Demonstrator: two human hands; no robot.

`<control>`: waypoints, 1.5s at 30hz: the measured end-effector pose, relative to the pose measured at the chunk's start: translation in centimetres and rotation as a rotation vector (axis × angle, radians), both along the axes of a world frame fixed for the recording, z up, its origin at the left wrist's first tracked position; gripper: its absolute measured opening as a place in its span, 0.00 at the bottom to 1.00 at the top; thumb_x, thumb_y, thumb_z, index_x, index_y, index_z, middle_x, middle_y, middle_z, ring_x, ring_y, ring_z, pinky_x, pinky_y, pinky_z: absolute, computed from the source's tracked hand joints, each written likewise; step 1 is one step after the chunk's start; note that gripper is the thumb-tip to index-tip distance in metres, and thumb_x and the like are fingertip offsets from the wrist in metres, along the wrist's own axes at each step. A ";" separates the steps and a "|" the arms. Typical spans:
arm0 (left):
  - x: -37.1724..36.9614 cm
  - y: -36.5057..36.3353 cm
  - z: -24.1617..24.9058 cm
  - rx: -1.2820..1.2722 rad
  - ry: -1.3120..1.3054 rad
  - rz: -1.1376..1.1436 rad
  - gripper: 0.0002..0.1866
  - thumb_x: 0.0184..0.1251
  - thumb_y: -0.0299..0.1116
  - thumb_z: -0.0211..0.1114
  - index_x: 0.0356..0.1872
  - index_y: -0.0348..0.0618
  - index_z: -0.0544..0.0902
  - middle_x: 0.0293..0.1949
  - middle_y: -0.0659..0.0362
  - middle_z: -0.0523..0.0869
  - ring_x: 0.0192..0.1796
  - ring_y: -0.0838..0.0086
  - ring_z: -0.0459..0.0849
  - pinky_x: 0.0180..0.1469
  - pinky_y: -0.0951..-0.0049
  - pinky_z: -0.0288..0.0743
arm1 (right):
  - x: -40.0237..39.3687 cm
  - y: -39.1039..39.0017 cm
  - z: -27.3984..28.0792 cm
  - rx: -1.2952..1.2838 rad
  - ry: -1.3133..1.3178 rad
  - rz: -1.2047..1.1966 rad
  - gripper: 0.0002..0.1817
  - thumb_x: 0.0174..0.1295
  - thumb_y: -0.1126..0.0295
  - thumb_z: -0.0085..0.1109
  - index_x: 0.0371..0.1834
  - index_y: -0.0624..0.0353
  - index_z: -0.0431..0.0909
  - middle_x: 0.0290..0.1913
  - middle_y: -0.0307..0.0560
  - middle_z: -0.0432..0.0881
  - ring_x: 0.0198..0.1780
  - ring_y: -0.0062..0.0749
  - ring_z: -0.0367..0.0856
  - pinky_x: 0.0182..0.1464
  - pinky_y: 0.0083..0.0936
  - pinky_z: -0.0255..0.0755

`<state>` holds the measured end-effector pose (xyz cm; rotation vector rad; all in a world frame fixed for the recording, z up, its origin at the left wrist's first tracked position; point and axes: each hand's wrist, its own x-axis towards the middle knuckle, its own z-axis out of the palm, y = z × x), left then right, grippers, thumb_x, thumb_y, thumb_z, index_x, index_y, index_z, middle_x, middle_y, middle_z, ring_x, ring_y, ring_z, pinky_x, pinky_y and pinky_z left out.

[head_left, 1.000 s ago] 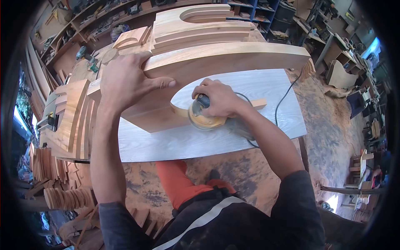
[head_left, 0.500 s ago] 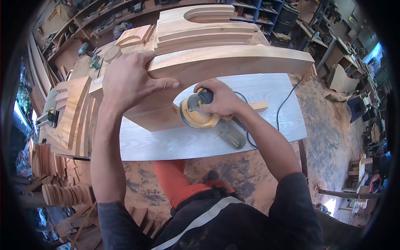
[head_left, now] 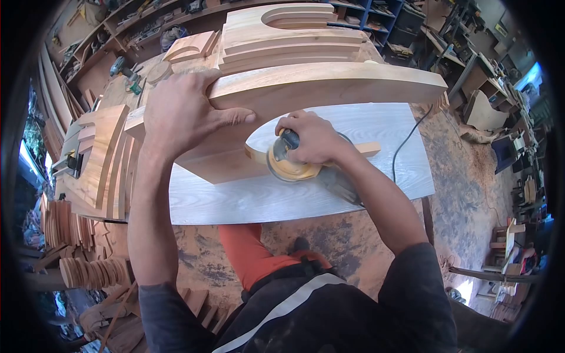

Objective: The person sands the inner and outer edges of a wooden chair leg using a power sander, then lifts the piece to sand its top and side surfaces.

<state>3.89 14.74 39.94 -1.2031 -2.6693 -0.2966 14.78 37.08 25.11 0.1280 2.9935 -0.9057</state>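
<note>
My left hand (head_left: pixel 183 112) clasps the near left part of a thick curved wooden piece (head_left: pixel 335 85), thumb on its front side and fingers over the top edge. The piece stands on edge, with a U-shaped cutout facing right. In my right hand (head_left: pixel 316 140) is a yellow and black orbital sander (head_left: pixel 292 170), gripped over its top. Its round pad is at the inner curve of the cutout, and the dust canister (head_left: pixel 340 185) trails to the right, partly under my forearm. Beneath lies a pale grey wood-grain board (head_left: pixel 235 206).
Stacked cut wooden pieces (head_left: pixel 294 41) lie behind, with more pieces (head_left: pixel 100 159) on the left. A green cordless drill (head_left: pixel 126 73) rests at back left. The black power cord (head_left: pixel 406 141) crosses the board's right side. Sawdust covers the floor (head_left: pixel 459 176).
The sander has shifted right along the cutout and turned slightly, its canister swinging under my forearm. My left hand and the wooden piece have hardly moved.
</note>
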 end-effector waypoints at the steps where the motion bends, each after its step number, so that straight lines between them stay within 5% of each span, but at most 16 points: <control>1: 0.0 0.0 0.2 0.006 -0.024 0.013 0.42 0.43 0.71 0.85 0.47 0.44 0.93 0.32 0.52 0.93 0.38 0.53 0.93 0.43 0.53 0.83 | -0.1 -0.1 0.3 0.127 -0.062 0.025 0.29 0.50 0.63 0.71 0.61 0.42 0.85 0.64 0.48 0.80 0.67 0.51 0.81 0.70 0.46 0.78; 6: -0.2 -0.3 -0.4 0.033 0.019 -0.018 0.42 0.43 0.72 0.85 0.46 0.44 0.93 0.31 0.52 0.92 0.38 0.55 0.93 0.43 0.54 0.82 | -0.4 0.9 0.3 0.224 -0.043 0.055 0.30 0.49 0.63 0.73 0.61 0.45 0.85 0.62 0.50 0.84 0.66 0.52 0.81 0.69 0.43 0.78; 9: -0.2 -0.4 -0.4 0.025 0.017 -0.005 0.42 0.42 0.72 0.85 0.48 0.45 0.93 0.31 0.53 0.92 0.38 0.55 0.93 0.43 0.54 0.83 | -1.6 0.3 0.4 -0.035 -0.073 0.032 0.28 0.49 0.63 0.72 0.59 0.44 0.86 0.62 0.48 0.83 0.66 0.51 0.81 0.68 0.45 0.79; 14: -0.3 -0.3 0.0 -0.025 0.000 0.040 0.43 0.43 0.73 0.84 0.51 0.47 0.94 0.32 0.52 0.93 0.39 0.54 0.93 0.43 0.54 0.83 | -0.9 2.3 -0.6 0.361 -0.105 -0.013 0.29 0.47 0.61 0.73 0.58 0.45 0.87 0.61 0.49 0.83 0.65 0.52 0.81 0.67 0.45 0.79; 17: -0.4 -0.2 0.0 -0.031 0.018 0.043 0.43 0.43 0.73 0.84 0.52 0.48 0.94 0.32 0.52 0.93 0.39 0.55 0.93 0.43 0.54 0.84 | -1.0 1.7 0.1 0.295 -0.110 0.138 0.29 0.50 0.61 0.71 0.61 0.39 0.86 0.62 0.53 0.82 0.64 0.58 0.82 0.65 0.49 0.81; 20: -0.8 -0.5 -1.0 0.006 0.065 0.010 0.43 0.43 0.73 0.84 0.51 0.47 0.94 0.31 0.52 0.93 0.38 0.56 0.94 0.43 0.54 0.84 | -0.3 0.3 0.6 0.203 -0.154 0.124 0.29 0.48 0.61 0.74 0.59 0.42 0.86 0.62 0.48 0.82 0.66 0.52 0.80 0.67 0.46 0.79; 22: -0.9 -0.5 -1.0 0.039 0.095 -0.019 0.45 0.39 0.79 0.80 0.43 0.45 0.95 0.27 0.52 0.92 0.35 0.56 0.95 0.40 0.54 0.87 | 0.3 0.7 0.6 0.218 -0.165 0.116 0.29 0.48 0.61 0.74 0.59 0.42 0.86 0.63 0.48 0.81 0.66 0.52 0.80 0.66 0.46 0.79; 25: 0.0 -0.5 -0.1 0.005 0.000 0.022 0.44 0.42 0.74 0.83 0.51 0.46 0.94 0.31 0.53 0.93 0.39 0.56 0.94 0.43 0.54 0.85 | 1.1 1.5 0.3 0.378 -0.121 0.051 0.29 0.49 0.62 0.73 0.59 0.42 0.87 0.64 0.48 0.80 0.64 0.52 0.81 0.66 0.46 0.79; 45: -0.4 -0.8 -0.5 0.023 0.021 0.020 0.43 0.42 0.73 0.84 0.50 0.46 0.94 0.29 0.53 0.92 0.36 0.56 0.94 0.42 0.55 0.84 | 0.1 0.4 0.7 0.376 -0.174 0.123 0.28 0.51 0.62 0.72 0.60 0.42 0.85 0.65 0.51 0.79 0.64 0.53 0.80 0.66 0.47 0.80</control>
